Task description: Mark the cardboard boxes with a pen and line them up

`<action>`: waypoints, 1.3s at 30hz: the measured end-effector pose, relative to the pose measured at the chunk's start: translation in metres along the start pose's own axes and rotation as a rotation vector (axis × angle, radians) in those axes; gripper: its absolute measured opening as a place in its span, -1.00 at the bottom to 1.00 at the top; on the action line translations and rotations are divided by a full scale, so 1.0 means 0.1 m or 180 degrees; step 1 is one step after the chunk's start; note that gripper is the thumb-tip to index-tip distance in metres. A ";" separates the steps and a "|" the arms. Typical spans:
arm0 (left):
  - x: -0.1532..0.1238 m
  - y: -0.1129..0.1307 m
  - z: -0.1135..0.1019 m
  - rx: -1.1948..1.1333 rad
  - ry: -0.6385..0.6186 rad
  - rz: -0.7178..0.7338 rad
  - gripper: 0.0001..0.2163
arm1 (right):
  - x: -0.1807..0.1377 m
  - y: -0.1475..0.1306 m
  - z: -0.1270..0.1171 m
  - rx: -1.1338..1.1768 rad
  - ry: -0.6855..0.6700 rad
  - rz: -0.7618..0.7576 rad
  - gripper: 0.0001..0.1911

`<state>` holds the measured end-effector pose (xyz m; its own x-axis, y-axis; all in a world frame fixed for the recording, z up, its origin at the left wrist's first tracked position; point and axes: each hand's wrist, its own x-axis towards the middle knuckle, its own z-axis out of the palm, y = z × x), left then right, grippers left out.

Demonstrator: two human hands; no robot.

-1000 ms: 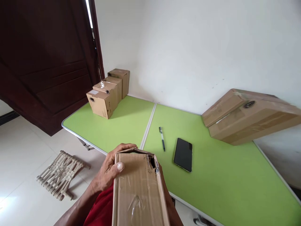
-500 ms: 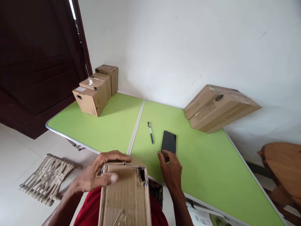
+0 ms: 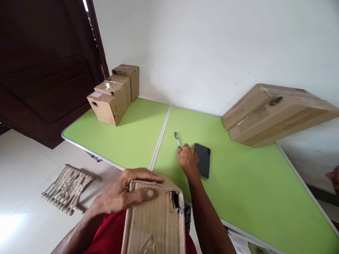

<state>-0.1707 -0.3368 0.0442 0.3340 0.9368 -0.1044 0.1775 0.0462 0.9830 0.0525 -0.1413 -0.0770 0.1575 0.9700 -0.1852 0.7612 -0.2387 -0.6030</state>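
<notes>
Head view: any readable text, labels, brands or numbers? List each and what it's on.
None readable.
Small box: white label, blank or too blurred.
Big box: dark mark, illegible.
Box on lap: tape only, no print.
Phone: screen dark.
Pen: too small.

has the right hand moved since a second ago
Yes. The right hand has reached out over the green table to the pen, beside the phone.
</notes>
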 end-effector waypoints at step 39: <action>-0.08 0.00 0.10 -0.0091 0.0324 0.0032 -0.68 | -2.06 0.03 -1.01 0.2104 0.0238 -0.2957 -0.83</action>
<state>-0.1642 -0.3480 0.0430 0.2394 0.9676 -0.0800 0.1477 0.0452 0.9880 0.0857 -0.3371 0.0373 -0.2394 0.7794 0.5791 0.1265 0.6163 -0.7773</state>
